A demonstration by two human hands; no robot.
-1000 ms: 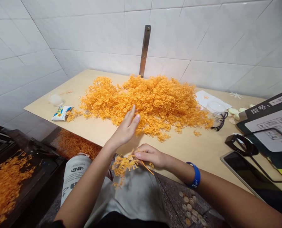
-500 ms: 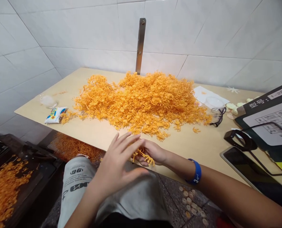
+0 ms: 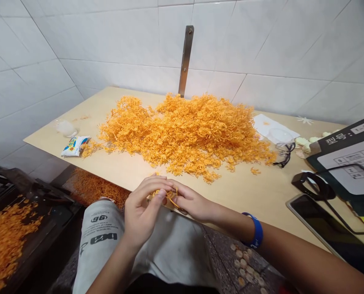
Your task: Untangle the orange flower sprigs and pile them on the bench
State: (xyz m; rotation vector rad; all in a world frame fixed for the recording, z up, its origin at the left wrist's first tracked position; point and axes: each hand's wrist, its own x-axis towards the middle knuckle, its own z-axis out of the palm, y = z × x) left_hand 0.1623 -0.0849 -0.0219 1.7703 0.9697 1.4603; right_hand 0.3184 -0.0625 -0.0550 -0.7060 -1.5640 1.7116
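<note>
My left hand (image 3: 143, 210) is closed, its thumb and fingertips pinching a small spindly orange plastic piece (image 3: 170, 197). My right hand (image 3: 196, 203), with a blue band (image 3: 257, 230) on its wrist, curls round the other side of that piece. Both hands meet at the table's front edge, above the lap; the fingers hide part of what they hold. Just beyond them, a large heap of the same tangled orange plastic pieces (image 3: 182, 130) spreads across the table (image 3: 246, 196).
A white packet (image 3: 74, 147) lies left of the heap. On the right are glasses (image 3: 285, 155), a black ring-shaped object (image 3: 312, 184), a phone (image 3: 319, 222) and a dark box (image 3: 353, 151). More orange pieces fill a dark container (image 3: 10, 241) at lower left.
My left hand has come down from an open, spread pose and closed on the orange piece. My right hand has curled further round it. The view has shifted slightly.
</note>
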